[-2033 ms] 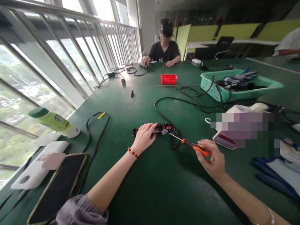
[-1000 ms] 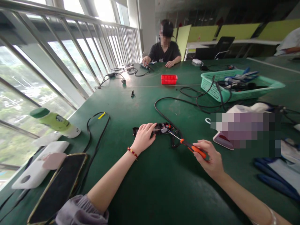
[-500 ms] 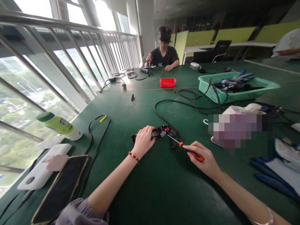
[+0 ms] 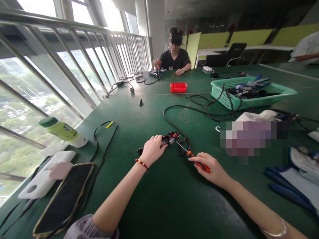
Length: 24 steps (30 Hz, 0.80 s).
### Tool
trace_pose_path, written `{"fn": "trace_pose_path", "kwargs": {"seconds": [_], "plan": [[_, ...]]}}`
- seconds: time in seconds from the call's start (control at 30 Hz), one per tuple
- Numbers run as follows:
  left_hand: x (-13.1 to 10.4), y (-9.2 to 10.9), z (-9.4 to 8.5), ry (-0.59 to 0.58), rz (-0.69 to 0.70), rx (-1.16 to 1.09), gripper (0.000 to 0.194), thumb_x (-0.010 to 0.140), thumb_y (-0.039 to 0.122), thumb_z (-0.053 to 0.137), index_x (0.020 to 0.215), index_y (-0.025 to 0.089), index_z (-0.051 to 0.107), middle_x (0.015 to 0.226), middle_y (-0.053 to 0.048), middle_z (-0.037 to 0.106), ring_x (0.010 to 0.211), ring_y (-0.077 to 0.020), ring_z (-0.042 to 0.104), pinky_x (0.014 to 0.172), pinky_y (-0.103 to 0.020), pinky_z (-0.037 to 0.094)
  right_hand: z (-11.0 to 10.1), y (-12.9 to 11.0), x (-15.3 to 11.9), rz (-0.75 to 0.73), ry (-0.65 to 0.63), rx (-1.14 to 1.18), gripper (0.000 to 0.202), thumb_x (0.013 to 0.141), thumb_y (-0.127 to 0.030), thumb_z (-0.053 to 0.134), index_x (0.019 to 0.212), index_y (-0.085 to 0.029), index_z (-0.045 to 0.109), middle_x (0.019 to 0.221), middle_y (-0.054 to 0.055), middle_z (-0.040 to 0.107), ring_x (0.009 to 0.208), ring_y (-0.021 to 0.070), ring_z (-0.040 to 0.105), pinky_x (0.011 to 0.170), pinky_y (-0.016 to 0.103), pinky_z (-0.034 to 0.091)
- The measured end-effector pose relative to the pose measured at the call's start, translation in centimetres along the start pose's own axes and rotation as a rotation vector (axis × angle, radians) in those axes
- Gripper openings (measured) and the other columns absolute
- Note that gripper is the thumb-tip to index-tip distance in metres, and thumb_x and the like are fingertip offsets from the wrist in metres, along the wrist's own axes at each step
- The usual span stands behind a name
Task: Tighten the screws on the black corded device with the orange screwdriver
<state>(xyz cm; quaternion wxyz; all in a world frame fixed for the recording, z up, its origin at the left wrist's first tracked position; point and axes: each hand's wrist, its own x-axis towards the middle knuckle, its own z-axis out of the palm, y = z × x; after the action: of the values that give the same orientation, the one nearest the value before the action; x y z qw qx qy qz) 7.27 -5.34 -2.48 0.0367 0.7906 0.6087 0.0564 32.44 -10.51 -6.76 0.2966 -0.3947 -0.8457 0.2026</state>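
Note:
My left hand is wrapped over a black device with a black cable, holding it on the green table. Small red and grey parts and wires show at the device's right end. In my right hand is an orange and black screwdriver, its fingers closed around the handle. The metal shaft points up and left, and its tip is at the exposed parts. Whether the tip touches a screw is too small to tell.
A red tray and a green basket of tools and parts stand further back. A bottle, power bank and phone lie left. Blue-white gloves lie right. A person sits opposite.
My right hand and the screwdriver have moved slightly left. The device's right end has shifted slightly left and up under my left hand. The person opposite has lowered a tool toward the table.

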Motion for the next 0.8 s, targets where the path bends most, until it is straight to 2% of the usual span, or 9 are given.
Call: {"fn": "trace_pose_path", "kwargs": {"seconds": [0.17,0.3,0.47,0.6,0.7,0.8], "plan": [[-1.4,-1.3,-0.2,0.005,-0.111,-0.021,0.026,0.088,0.038,0.044,0.102,0.018,0.05,0.106,-0.006,0.061,0.097,-0.0214,0.057,0.071,-0.029,0.045,0.0,0.0,0.2,-0.033,-0.016,-0.038,0.024,0.084,-0.016,0.049,0.102,-0.023,0.062,0.087,0.005,0.062,0.079,0.016,0.055,0.071,0.032,0.047],[-2.8,-3.8,-0.4,0.049,-0.205,-0.002,0.028,0.088,0.039,0.042,0.104,0.018,0.05,0.105,-0.007,0.062,0.095,-0.0226,0.058,0.071,-0.03,0.045,0.0,-0.1,0.4,-0.051,-0.033,-0.074,0.024,0.084,-0.015,0.049,0.102,-0.023,0.063,0.084,0.004,0.062,0.077,0.0163,0.056,0.071,0.033,0.047],[-4.9,-7.6,-1.4,0.072,-0.406,0.045,0.028,0.087,0.04,0.04,0.1,0.019,0.052,0.1,-0.007,0.063,0.093,-0.0236,0.059,0.066,-0.029,0.044,0.0,-0.1,0.5,-0.032,-0.022,-0.066,0.024,0.083,-0.015,0.05,0.101,-0.024,0.063,0.081,0.003,0.063,0.075,0.0161,0.056,0.069,0.033,0.047],[-6.4,-10.4,-2.2,0.106,-0.58,0.099,0.031,0.088,0.043,0.037,0.098,0.018,0.052,0.102,-0.01,0.062,0.095,-0.0275,0.059,0.066,-0.032,0.044,-0.1,-0.2,0.5,-0.004,-0.028,-0.058,0.024,0.083,-0.016,0.051,0.101,-0.025,0.063,0.08,0.002,0.063,0.075,0.0162,0.056,0.069,0.032,0.047],[-7.1,-11.7,-2.6,0.125,-0.692,0.153,0.036,0.088,0.046,0.034,0.1,0.017,0.052,0.103,-0.013,0.061,0.091,-0.0308,0.06,0.065,-0.036,0.045,0.0,-0.1,0.5,0.015,-0.038,-0.054,0.023,0.082,-0.016,0.051,0.1,-0.025,0.063,0.081,0.002,0.062,0.076,0.0165,0.056,0.071,0.033,0.047],[-7.5,-12.1,-2.6,0.197,-0.786,0.203,0.041,0.087,0.048,0.034,0.104,0.016,0.052,0.104,-0.016,0.06,0.083,-0.0329,0.061,0.063,-0.039,0.044,0.1,0.0,0.4,0.025,-0.051,-0.056,0.024,0.083,-0.016,0.05,0.101,-0.025,0.063,0.081,0.002,0.061,0.076,0.0166,0.056,0.071,0.033,0.047]]}}
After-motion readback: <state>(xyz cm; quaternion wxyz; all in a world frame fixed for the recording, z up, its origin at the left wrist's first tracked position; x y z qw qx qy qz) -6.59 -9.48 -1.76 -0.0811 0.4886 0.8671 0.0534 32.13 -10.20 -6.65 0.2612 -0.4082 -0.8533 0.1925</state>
